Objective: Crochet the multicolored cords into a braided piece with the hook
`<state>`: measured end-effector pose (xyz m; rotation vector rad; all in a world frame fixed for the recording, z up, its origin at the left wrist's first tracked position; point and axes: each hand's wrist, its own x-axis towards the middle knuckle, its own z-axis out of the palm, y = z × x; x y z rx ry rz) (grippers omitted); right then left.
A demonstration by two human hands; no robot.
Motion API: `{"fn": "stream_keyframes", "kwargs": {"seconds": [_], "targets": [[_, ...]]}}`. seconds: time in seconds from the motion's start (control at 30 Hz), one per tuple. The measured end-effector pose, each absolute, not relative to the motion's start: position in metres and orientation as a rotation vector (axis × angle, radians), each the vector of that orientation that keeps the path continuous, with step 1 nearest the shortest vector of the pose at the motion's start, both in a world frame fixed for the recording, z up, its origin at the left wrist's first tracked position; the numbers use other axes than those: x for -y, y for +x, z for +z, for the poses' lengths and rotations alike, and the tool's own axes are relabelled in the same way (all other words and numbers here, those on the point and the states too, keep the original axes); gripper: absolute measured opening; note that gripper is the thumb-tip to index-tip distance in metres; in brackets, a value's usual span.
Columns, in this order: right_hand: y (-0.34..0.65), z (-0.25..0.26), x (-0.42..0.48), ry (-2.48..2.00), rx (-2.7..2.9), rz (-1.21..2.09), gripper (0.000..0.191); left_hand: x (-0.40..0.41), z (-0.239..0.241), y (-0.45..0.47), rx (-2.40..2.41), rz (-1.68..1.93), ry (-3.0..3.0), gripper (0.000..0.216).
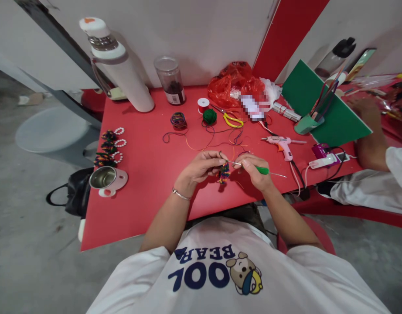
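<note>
My left hand [206, 166] pinches a small multicoloured crochet piece [224, 173] that hangs below its fingertips. In my right hand [256, 172] is a crochet hook with a green handle [262, 170]; its thin metal shaft points left and meets the top of the piece. A second thin metal end sticks out to the right of the handle. Loose yarn runs from the hands to a multicoloured yarn ball [178, 121]. Beside that lie a dark green yarn ball [209, 116] and a spool of red thread [203, 105].
Yellow-handled pliers [233, 121], a red plastic bag [229, 85] and a pink glue gun [284, 146] lie behind and right. A metal mug [108, 179], beaded crochet pieces [107, 146], a tall flask [125, 72] and a jar [171, 83] stand left. Another person's arm [369, 131] rests beyond a green board [321, 107].
</note>
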<state>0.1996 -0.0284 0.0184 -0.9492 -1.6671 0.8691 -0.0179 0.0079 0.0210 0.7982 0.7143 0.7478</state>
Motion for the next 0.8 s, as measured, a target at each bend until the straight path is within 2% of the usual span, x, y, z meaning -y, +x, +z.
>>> {"fn": "stream_keyframes", "kwargs": {"seconds": [0.8], "targets": [[0.1939, 0.0178, 0.0269, -0.946, 1.658, 0.874, 0.045, -0.009, 0.0193, -0.0199, -0.667, 0.731, 0.768, 0.042]]}}
